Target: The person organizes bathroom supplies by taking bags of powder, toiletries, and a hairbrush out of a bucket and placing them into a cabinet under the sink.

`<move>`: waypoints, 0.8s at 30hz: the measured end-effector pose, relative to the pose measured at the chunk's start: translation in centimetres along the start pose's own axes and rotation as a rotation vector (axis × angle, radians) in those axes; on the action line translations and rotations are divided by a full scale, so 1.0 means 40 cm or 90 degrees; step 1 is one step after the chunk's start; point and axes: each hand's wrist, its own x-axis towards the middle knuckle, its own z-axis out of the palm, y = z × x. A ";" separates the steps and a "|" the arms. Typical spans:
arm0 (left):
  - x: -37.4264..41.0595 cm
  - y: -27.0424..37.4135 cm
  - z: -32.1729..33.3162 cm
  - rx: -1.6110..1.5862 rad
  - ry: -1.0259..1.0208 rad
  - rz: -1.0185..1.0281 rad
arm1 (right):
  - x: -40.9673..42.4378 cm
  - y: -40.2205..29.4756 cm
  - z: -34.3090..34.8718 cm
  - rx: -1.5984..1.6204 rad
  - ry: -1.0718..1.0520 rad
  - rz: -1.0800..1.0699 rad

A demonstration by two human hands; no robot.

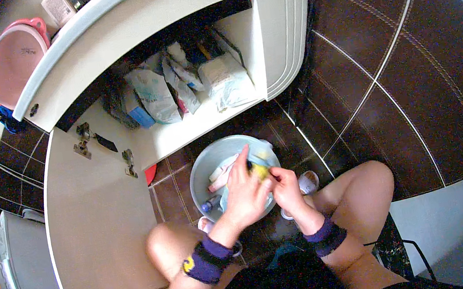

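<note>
A light round tub (195, 167) stands on the dark tiled floor between my knees. Over it, my left hand (245, 191) has its index finger stretched out and the others near a yellow and light-blue item (260, 168), blurred, perhaps a packet or cloth. My right hand (286, 185) pinches the right side of this item between thumb and fingers. Inside the tub lie a pinkish-white item (222, 174) and a small bottle or tube with a blue-violet end (211, 204). My left hand hides part of the tub's contents.
Ahead is an open white cabinet (263, 51) holding plastic bags (227, 81) and a blue-and-white box (138, 113). Its open door (99, 216) stands to my left. A pink basin (18, 63) rests at the upper left. A red object (151, 174) lies by the door.
</note>
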 end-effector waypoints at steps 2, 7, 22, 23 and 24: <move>-0.022 0.039 0.015 0.148 0.028 0.077 | -0.030 0.017 -0.011 -0.055 0.037 -0.045; -0.088 0.035 0.059 0.016 0.019 -0.101 | -0.093 -0.063 -0.051 0.102 -0.010 0.017; -0.213 0.054 0.027 -0.653 -0.111 -0.395 | -0.097 -0.158 -0.100 0.152 -0.130 -0.041; -0.211 0.062 0.030 -0.665 -0.080 -0.381 | -0.102 -0.168 -0.097 0.109 -0.118 -0.076; -0.207 0.078 0.042 -0.722 0.034 -0.363 | -0.111 -0.210 -0.086 0.068 -0.110 -0.112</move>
